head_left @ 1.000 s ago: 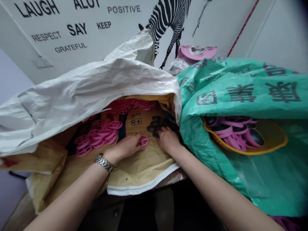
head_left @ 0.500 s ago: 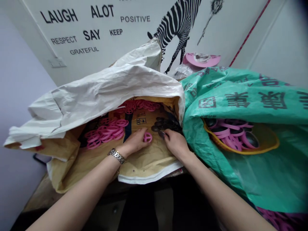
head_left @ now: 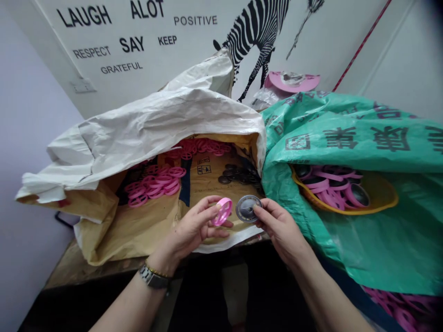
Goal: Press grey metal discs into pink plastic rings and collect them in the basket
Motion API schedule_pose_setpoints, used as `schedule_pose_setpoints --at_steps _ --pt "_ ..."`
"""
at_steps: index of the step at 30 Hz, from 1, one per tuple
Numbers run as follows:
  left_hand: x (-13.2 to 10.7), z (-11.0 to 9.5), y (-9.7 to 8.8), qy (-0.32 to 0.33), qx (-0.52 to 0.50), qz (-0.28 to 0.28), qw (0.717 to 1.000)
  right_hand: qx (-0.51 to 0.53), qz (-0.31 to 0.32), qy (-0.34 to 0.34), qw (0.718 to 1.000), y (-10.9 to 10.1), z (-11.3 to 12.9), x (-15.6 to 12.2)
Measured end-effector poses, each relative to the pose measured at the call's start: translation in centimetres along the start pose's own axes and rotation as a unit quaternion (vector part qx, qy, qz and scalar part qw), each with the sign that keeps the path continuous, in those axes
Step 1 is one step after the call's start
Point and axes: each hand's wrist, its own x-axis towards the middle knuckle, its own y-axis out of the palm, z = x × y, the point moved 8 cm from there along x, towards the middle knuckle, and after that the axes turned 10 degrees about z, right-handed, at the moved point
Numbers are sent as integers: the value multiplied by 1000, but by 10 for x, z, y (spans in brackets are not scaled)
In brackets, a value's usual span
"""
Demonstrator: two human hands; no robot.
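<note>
While my left hand (head_left: pixel 197 223) pinched a pink ring (head_left: pixel 222 212) between thumb and fingers, my right hand (head_left: pixel 282 226) gripped a grey disc (head_left: pixel 248 209) by its edge, and there they were, face to face, near but not touching, above the front lip of the sack! The ring was glossy and plastic-looking, tilted almost on edge; the disc was round and shallow, with a dull metallic sheen, a patterned border and my thumb pressed on its face.

Around them gaped the sack (head_left: pixel 166 110), crumpled white outside, tan and creased inside. To the left, a heap of pink rings (head_left: pixel 162 182), spoked and overlapping; deeper in, more pink rings; to the right, a low scatter of dark discs (head_left: pixel 238 174). Next door, shiny and wrinkled, the green sack (head_left: pixel 384 249) carried bold dark lettering, and in its mouth a curved yellow basin (head_left: pixel 389 200) cradled pink-banded dark pieces (head_left: pixel 341 200). Below it all ran the worn brown edge of the bench (head_left: pixel 65 265).
</note>
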Motion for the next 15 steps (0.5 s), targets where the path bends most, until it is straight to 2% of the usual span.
schedule_pose_setpoints --at_steps 2,5,10,15 --pt "-5 11 14 -9 -84 34 996 -9 2 1 1000 3 3 -7" --pt "-8 25 25 1 -143 70 987 -40 22 3 999 9 5 -15" --pt "-10 38 36 12 -185 94 978 -137 28 -14 990 16 5 -25" --pt "-12 47 45 4 -220 101 970 -157 24 -24 987 21 5 -33"
